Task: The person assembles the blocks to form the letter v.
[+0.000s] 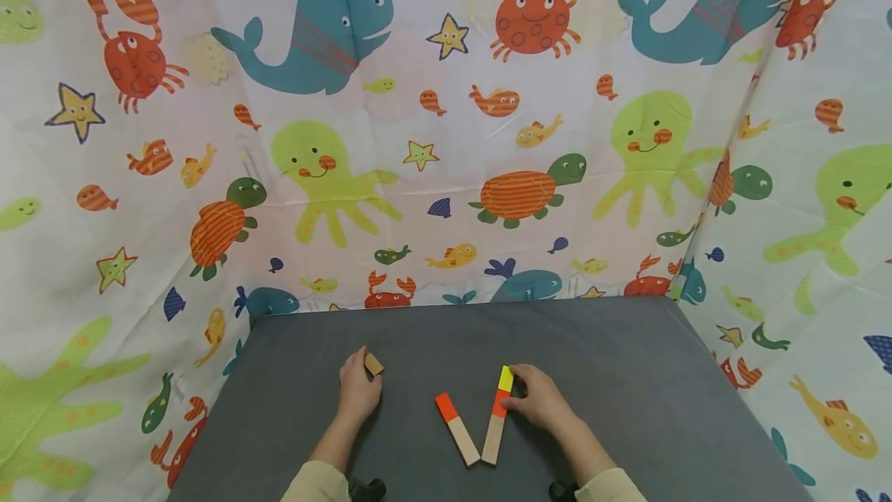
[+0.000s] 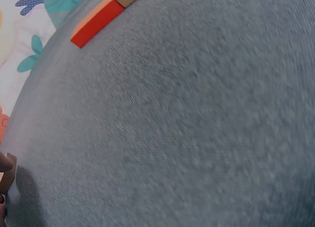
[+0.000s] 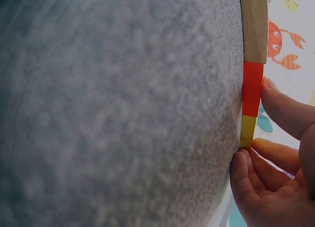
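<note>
My left hand (image 1: 358,391) holds a small plain wooden block (image 1: 373,364) at the left of the grey table. In the left wrist view only the fingertips and part of that block (image 2: 8,174) show at the left edge. My right hand (image 1: 545,403) touches the right-hand row of blocks. Its thumb lies against the side of the red block (image 3: 253,89), while other fingertips meet the side and far end of the yellow block (image 3: 248,131). A long plain wooden block (image 1: 493,440) continues that row toward me.
A second row, a red block (image 1: 447,407) and a long plain block (image 1: 464,441), slants to meet the first near my side, forming a V. The grey cloth-covered table (image 1: 592,347) ends at a curtain (image 1: 446,246) printed with sea animals.
</note>
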